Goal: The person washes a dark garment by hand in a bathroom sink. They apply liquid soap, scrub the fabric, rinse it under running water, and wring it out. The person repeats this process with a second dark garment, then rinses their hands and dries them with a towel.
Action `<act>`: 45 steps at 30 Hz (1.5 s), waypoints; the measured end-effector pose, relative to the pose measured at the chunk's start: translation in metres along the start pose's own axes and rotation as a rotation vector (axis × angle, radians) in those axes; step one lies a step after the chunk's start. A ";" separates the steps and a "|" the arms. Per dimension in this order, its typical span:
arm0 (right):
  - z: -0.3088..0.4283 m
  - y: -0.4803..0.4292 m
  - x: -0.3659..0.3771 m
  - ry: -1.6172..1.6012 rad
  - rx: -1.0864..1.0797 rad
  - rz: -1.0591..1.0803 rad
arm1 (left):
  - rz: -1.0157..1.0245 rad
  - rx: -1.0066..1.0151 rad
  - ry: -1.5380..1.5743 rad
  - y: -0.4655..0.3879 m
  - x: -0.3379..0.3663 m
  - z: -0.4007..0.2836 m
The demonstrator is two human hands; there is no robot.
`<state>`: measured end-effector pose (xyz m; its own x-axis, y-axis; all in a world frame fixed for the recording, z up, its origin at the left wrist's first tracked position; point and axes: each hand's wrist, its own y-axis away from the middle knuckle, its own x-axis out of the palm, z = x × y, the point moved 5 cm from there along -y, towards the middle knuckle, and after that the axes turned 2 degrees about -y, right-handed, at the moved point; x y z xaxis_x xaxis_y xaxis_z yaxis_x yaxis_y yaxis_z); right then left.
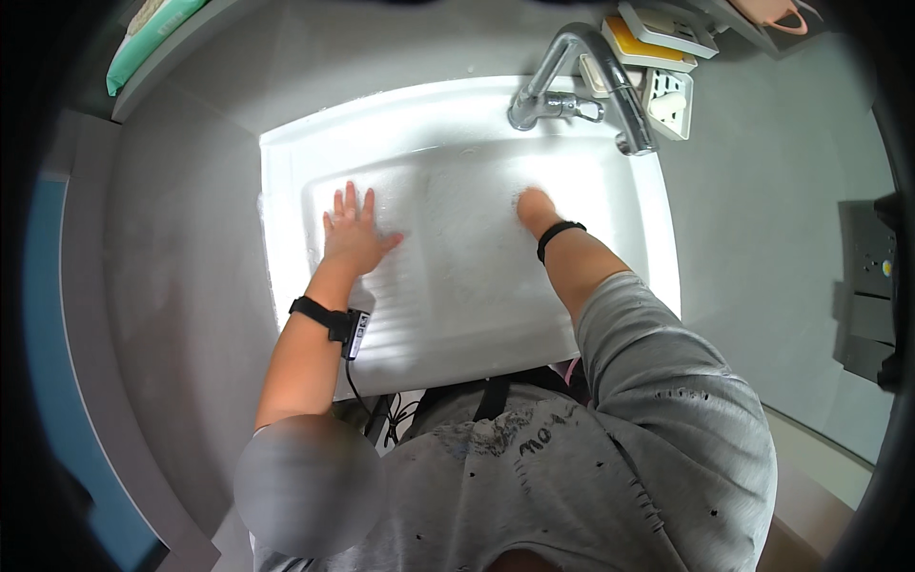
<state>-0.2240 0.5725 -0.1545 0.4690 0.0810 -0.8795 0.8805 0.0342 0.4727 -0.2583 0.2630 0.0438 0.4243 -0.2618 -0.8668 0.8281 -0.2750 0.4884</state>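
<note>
My left hand (pixel 354 239) is spread flat over the left side of a white laundry sink (pixel 472 314), its fingers apart and nothing in it. Ridges of a built-in washboard (pixel 389 311) show just below that palm. On the right, my right hand (pixel 536 206) reaches down into the basin. Only its back and wrist are visible; the fingers are hidden, apparently under cloudy water, so whether they hold anything is unclear. The chrome faucet (pixel 550 68) arches over the right rear of the sink, with its spout above and to the right of that hand.
Behind the faucet sit white soap trays (pixel 668 104) and a yellow sponge-like block (pixel 647 43). A pink cup (pixel 768 14) stands at the upper right, a green packet (pixel 154 43) on the upper left ledge. A black cable (pixel 354 390) hangs from my left wrist device (pixel 350 332).
</note>
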 end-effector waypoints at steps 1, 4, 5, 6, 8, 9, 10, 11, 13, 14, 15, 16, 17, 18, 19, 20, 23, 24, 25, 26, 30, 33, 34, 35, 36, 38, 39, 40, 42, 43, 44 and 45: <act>-0.002 0.000 -0.003 -0.028 -0.039 -0.058 | -0.059 -0.006 -0.056 0.002 -0.005 0.003; -0.019 0.019 -0.033 -0.102 -0.066 -0.165 | -0.159 0.006 0.113 0.005 -0.017 0.010; -0.026 0.033 -0.048 -0.119 -0.063 -0.154 | -0.171 0.020 0.190 0.006 -0.020 0.007; -0.041 0.050 -0.074 -0.246 0.038 -0.283 | -0.289 0.096 0.354 0.007 -0.030 0.002; -0.066 0.088 -0.130 -0.407 0.180 -0.620 | -0.079 0.080 0.838 0.000 -0.032 -0.016; -0.081 0.109 -0.153 -0.530 0.248 -0.776 | 0.081 0.017 1.069 -0.001 -0.032 -0.029; -0.095 0.122 -0.168 -0.682 0.316 -0.813 | 0.137 0.025 1.345 0.002 -0.037 -0.051; -0.105 0.137 -0.185 -0.793 0.321 -0.972 | 0.212 0.009 1.632 0.004 -0.042 -0.077; -0.108 0.143 -0.223 -0.644 0.164 -1.237 | 0.381 0.039 1.987 0.012 -0.064 -0.124; -0.107 0.148 -0.235 -0.561 0.057 -1.339 | 0.421 0.050 2.078 0.017 -0.075 -0.144; -0.106 0.147 -0.241 -0.525 -0.023 -1.389 | 0.461 0.083 2.173 0.023 -0.088 -0.163; -0.103 0.144 -0.246 -0.493 -0.101 -1.380 | 0.494 0.080 2.207 0.029 -0.098 -0.178; -0.101 0.140 -0.248 -0.458 -0.185 -1.389 | 0.524 0.089 2.245 0.035 -0.107 -0.193; -0.103 0.133 -0.247 -0.523 -0.154 -1.332 | 0.556 0.110 2.282 0.041 -0.114 -0.206; -0.103 0.127 -0.245 -0.438 -0.123 -1.268 | 0.578 0.093 2.299 0.045 -0.119 -0.216; -0.102 0.122 -0.244 -0.356 -0.106 -1.225 | 0.602 0.092 2.315 0.048 -0.123 -0.225; -0.108 0.110 -0.238 -0.281 -0.104 -1.195 | 0.604 0.021 2.405 0.048 -0.124 -0.240; -0.110 0.107 -0.238 -0.255 -0.114 -1.191 | 0.585 -0.005 2.442 0.046 -0.122 -0.243; -0.112 0.104 -0.236 -0.229 -0.123 -1.184 | 0.567 -0.003 2.455 0.043 -0.120 -0.245; -0.116 0.096 -0.232 -0.238 -0.065 -1.036 | 0.544 0.008 2.468 0.039 -0.118 -0.247; -0.109 0.113 -0.225 -0.681 -0.093 -1.150 | 0.522 0.048 2.565 0.023 -0.111 -0.248; -0.074 0.120 -0.197 -1.364 0.006 -0.596 | 0.482 -0.078 2.563 0.012 -0.102 -0.245; -0.054 0.125 -0.181 -2.008 0.036 -0.376 | 0.435 -0.048 2.521 0.009 -0.100 -0.245; -0.035 0.132 -0.165 -2.444 0.249 -0.165 | 0.385 -0.031 2.492 0.006 -0.096 -0.246; -0.024 0.137 -0.163 -2.566 0.342 -0.178 | 0.330 -0.063 2.455 0.004 -0.091 -0.244; -0.005 0.143 -0.165 -2.629 0.329 -0.166 | 0.113 -0.045 2.235 -0.002 -0.083 -0.241; 0.001 0.143 -0.167 -2.625 0.320 -0.169 | 0.003 -0.026 2.130 -0.004 -0.081 -0.239; 0.006 0.144 -0.169 -2.628 0.310 -0.169 | -0.036 -0.008 2.032 -0.006 -0.078 -0.237; 0.007 0.142 -0.175 -2.591 0.291 -0.172 | -0.116 0.102 1.858 -0.007 -0.078 -0.237; 0.005 0.142 -0.179 -2.570 0.286 -0.170 | -0.110 0.127 1.865 -0.005 -0.078 -0.238; 0.003 0.142 -0.182 -2.540 0.280 -0.173 | -0.102 0.159 1.876 -0.004 -0.078 -0.239; -0.001 0.144 -0.185 -2.504 0.271 -0.185 | -0.058 0.109 1.849 -0.001 -0.077 -0.239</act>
<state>-0.1845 0.5638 0.0761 -0.5423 -0.6293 0.5567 0.7958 -0.1721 0.5806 -0.2040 0.5042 0.0864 0.2729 0.9480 0.1640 0.8618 -0.3167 0.3963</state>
